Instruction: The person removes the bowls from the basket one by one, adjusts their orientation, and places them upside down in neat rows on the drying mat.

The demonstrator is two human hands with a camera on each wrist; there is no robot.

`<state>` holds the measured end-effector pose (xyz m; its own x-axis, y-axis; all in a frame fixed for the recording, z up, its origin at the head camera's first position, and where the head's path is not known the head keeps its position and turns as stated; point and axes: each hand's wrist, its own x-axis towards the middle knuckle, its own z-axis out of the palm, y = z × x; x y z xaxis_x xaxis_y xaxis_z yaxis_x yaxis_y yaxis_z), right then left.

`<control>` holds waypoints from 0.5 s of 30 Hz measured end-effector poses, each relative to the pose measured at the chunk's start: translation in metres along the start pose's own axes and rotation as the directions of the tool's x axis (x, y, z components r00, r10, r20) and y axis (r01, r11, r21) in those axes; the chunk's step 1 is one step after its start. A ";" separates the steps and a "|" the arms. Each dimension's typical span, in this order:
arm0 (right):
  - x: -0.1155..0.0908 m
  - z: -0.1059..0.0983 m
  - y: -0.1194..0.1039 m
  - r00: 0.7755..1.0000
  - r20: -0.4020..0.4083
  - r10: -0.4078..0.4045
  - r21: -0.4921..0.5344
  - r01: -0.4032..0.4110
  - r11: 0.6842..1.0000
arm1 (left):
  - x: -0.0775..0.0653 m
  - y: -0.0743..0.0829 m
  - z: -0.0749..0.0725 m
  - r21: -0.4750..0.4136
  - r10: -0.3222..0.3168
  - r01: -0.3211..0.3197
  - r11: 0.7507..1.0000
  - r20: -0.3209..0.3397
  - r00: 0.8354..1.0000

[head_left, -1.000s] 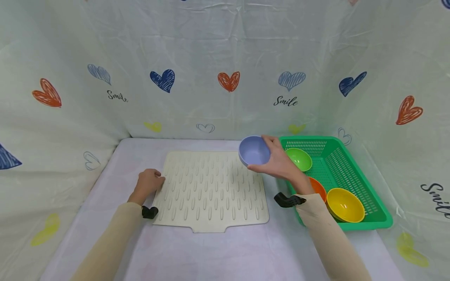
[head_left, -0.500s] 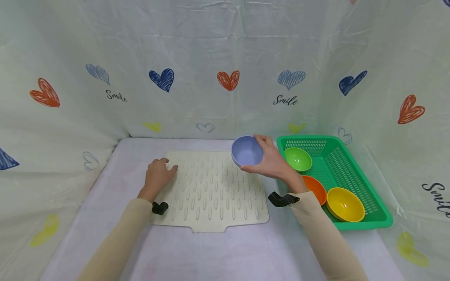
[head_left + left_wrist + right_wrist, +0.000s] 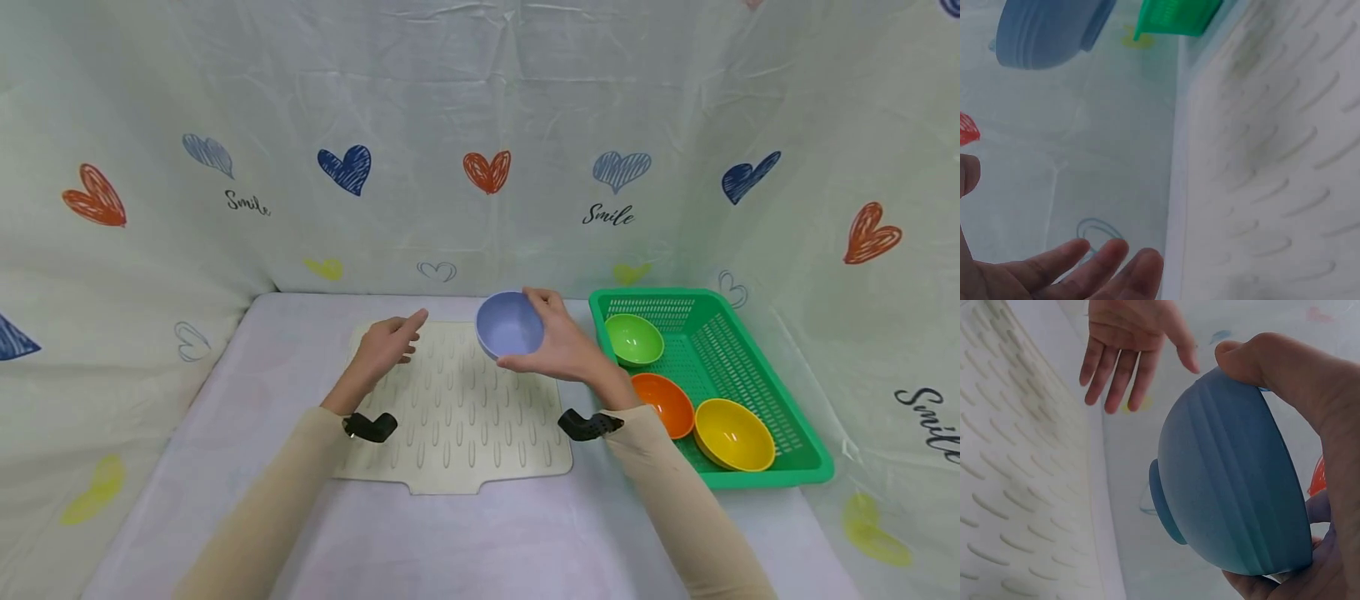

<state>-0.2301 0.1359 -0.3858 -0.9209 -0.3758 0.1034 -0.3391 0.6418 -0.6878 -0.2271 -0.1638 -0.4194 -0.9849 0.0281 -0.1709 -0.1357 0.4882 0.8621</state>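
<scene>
A blue bowl [image 3: 508,325] is held up over the back right part of a cream ribbed mat [image 3: 457,433]. My right hand [image 3: 558,342] grips it by the rim, thumb on the near side and fingers on the far side. In the right wrist view the bowl [image 3: 1229,475] is tipped on its side, its foot ring facing left. My left hand [image 3: 386,346] hovers over the mat's back left, fingers extended and nothing in them. A gap separates it from the bowl in the head view. The left wrist view shows its fingers [image 3: 1110,269] spread below the bowl [image 3: 1050,31].
At the right stands a green basket [image 3: 806,442] with slotted walls. Inside it are a light green bowl [image 3: 634,339], an orange bowl [image 3: 663,406] and a yellow bowl [image 3: 733,435]. A heart-printed curtain [image 3: 405,225] rises behind the table [image 3: 517,542].
My left hand has risen from the mat's left edge and moved right, its fingers straightening. My right hand has carried the blue bowl a little to the left.
</scene>
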 end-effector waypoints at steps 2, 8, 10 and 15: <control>0.001 0.001 -0.002 1.000 0.005 -0.002 0.007 0.002 1.000 | 0.000 0.005 0.005 -0.102 -0.008 0.013 0.995 0.053 0.999; 0.004 0.008 -0.007 0.999 0.029 -0.014 0.024 0.013 1.000 | -0.004 0.017 0.014 -0.353 -0.008 0.097 0.931 0.244 0.970; 0.004 0.010 -0.009 0.999 0.032 -0.023 0.025 0.022 0.999 | -0.004 0.021 0.016 -0.406 0.000 0.126 0.905 0.296 0.955; 0.006 0.013 -0.011 0.998 0.043 -0.052 0.028 0.051 0.998 | -0.004 0.026 0.023 -0.471 0.032 0.167 0.866 0.387 0.922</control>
<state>-0.2295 0.1181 -0.3872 -0.8929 -0.4371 0.1084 -0.3802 0.6028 -0.7015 -0.2238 -0.1308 -0.4073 -0.8705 0.3789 -0.3142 -0.3332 0.0163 0.9427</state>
